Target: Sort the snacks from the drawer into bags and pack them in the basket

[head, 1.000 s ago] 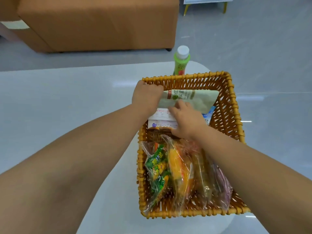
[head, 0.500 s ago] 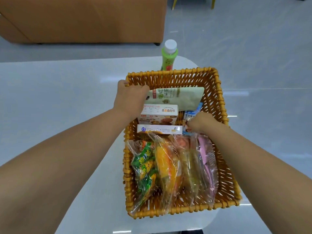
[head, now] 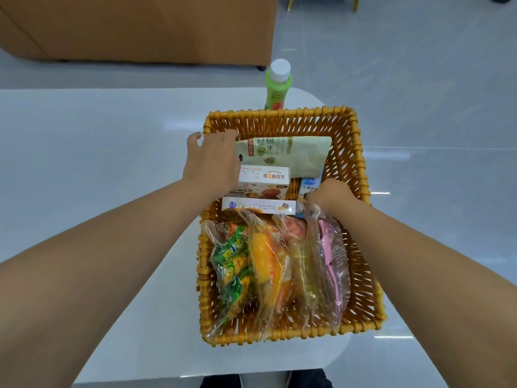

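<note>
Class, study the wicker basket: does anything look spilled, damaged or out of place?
Nothing spilled or torn. The one oddity: a green drink bottle with a white cap stands outside the orange wicker basket, behind its far rim, while the clear snack bags and boxes sit inside.

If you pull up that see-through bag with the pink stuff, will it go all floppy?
Probably. The pink bag is thin crinkled plastic, so it should sag and may feel slippery. The right hand pinches only its top, so the snacks would likely slump down.

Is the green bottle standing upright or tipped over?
Upright. The green bottle stands behind the basket, white cap on top; its base is hidden.
</note>
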